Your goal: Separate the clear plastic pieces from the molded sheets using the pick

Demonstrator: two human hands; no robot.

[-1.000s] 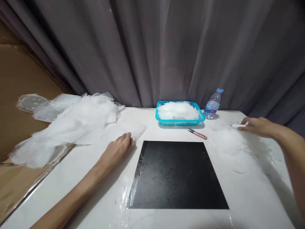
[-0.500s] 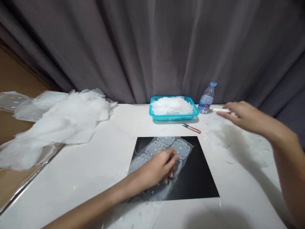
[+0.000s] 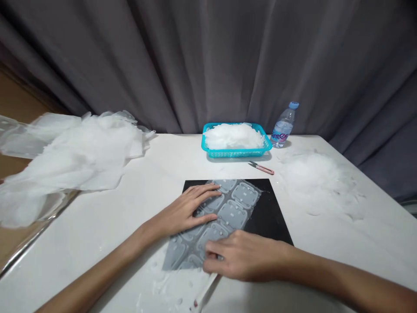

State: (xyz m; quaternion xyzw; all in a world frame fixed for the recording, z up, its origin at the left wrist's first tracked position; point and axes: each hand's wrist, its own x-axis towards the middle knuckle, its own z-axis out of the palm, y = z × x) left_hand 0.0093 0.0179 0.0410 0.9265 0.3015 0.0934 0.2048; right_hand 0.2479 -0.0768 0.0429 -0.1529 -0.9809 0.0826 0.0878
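Note:
A translucent plastic sheet [image 3: 233, 214] with several rounded-rectangle shapes lies slantwise over a black mat [image 3: 272, 213], its near end running past the mat's front edge. Fingers spread, my left hand [image 3: 187, 206] rests flat on the sheet's left side. Lower down, my right hand [image 3: 244, 256] is closed around a thin white stick-like tool [image 3: 208, 290] above the sheet's near part. One end of the tool sticks out below the fist towards me; its other end is hidden by the hand, so its kind cannot be told.
A turquoise basket [image 3: 236, 154] of white translucent pieces stands at the back beside a water bottle [image 3: 282, 127]. Pink-handled thread snips [image 3: 262, 168] lie before it. Translucent sheets [image 3: 81, 152] are piled at left, and a heap of thin clear pieces [image 3: 316, 174] lies at right.
My right hand has come from the right heap to the sheet, bringing the white tool. My left hand has moved left and opened flat. The view has shifted slightly.

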